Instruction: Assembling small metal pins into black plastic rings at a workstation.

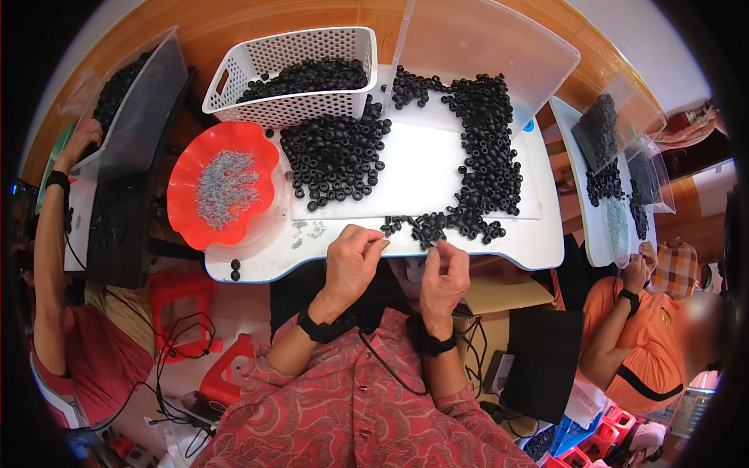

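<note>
My left hand (350, 265) is over the table's near edge, thumb and forefinger pinched together. Whatever lies between those fingertips is too small to make out. Close to its right, my right hand (445, 282) also has thumb and forefinger closed, and what they hold, if anything, cannot be told. Just beyond both hands lies a small heap of black parts (427, 228). It joins a long band of black ring-shaped parts (490, 148) running away along the right side. A larger pile of black rings (331, 160) sits left of the middle. Small silvery pieces (298, 232) lie left of my left hand.
A red scalloped bowl (181, 191) holds fine silvery pieces. Behind it stands a white perforated basket (289, 110) of black parts. A clear plastic bin (476, 39) lies tipped at the back. Co-workers sit left and right; a cardboard box (507, 295) is below the table.
</note>
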{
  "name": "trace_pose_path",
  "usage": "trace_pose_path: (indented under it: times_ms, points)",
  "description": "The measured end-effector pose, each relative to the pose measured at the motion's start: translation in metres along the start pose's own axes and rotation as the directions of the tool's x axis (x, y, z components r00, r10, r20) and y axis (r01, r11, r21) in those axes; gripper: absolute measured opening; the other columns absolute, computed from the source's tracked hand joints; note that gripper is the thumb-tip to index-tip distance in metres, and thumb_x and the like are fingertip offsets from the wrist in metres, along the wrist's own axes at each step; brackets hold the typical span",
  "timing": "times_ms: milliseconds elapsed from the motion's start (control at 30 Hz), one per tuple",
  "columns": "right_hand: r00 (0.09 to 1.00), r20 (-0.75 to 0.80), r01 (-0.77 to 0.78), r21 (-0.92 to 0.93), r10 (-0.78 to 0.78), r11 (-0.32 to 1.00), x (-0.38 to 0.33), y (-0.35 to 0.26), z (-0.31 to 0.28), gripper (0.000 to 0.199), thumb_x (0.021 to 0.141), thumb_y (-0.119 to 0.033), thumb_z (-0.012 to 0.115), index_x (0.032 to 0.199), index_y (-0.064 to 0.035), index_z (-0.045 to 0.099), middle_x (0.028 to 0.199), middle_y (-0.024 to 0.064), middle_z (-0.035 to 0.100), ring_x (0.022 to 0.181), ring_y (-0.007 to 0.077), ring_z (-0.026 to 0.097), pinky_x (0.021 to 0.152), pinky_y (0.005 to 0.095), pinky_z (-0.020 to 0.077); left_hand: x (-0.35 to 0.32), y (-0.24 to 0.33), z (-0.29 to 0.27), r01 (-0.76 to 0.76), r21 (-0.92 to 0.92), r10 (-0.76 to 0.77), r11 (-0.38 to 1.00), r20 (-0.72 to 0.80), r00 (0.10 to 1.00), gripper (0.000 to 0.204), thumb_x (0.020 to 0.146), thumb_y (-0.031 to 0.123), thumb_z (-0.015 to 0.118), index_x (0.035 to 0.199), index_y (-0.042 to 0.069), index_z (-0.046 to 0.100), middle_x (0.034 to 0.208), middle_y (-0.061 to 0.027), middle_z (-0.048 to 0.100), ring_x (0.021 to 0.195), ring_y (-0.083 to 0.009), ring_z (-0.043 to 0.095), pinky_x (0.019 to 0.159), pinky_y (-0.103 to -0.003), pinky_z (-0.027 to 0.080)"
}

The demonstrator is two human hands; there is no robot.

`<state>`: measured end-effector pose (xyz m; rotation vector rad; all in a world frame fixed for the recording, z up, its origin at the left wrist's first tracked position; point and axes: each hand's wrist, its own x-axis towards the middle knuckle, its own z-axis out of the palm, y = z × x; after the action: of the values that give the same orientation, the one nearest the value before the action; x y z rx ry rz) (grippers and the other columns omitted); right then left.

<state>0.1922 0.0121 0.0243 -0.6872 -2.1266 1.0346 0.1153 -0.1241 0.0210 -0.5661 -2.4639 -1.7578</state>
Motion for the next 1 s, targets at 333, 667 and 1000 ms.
trace_pose_path:
  times_ms: [333,667,1000]
  points:
    - [0.996,0.038,0.080,-0.071,-0.077,0.994,0.016,0.024,-0.005,0.027,0.083,-0.002,0.070,0.109,-0.0006,0.066,0.090,0.0099,0.056,0.066,0.0173,0.054,0.058,0.0305,0.0456,-0.005,-0.004,0.000,0.002,-0.046,-0.004,0.999,-0.049,0.999,0.006,0.085,0.002,0.070,0.089,-0.002,0.068,0.082,-0.0063,0.062,0.058,-0.0085,0.058,0.050,-0.023,0.045]
    - [0.999,0.008,-0.051,0.112,0.050,0.992,0.011,0.020,-0.004,0.022,0.085,-0.001,0.068,0.106,0.0003,0.067,0.090,0.0102,0.063,0.067,0.0171,0.059,0.060,0.0297,0.0482,-0.020,0.006,-0.003,0.184,-0.244,-0.182,0.952,0.031,0.983,0.007,0.086,0.003,0.069,0.092,-0.001,0.068,0.085,-0.0064,0.062,0.065,-0.0101,0.062,0.055,-0.023,0.051]
    - [0.843,0.442,0.225,0.226,-0.306,0.948,-0.013,-0.039,-0.002,0.026,0.080,0.003,0.071,0.106,-0.0004,0.064,0.088,0.0127,0.065,0.063,0.0191,0.062,0.057,0.0297,0.0498,-0.034,0.005,-0.019,0.355,-0.483,-0.265,0.800,0.245,0.932,0.021,0.097,0.007,0.059,0.113,-0.004,0.066,0.098,-0.0072,0.069,0.085,-0.0102,0.065,0.072,-0.024,0.058]
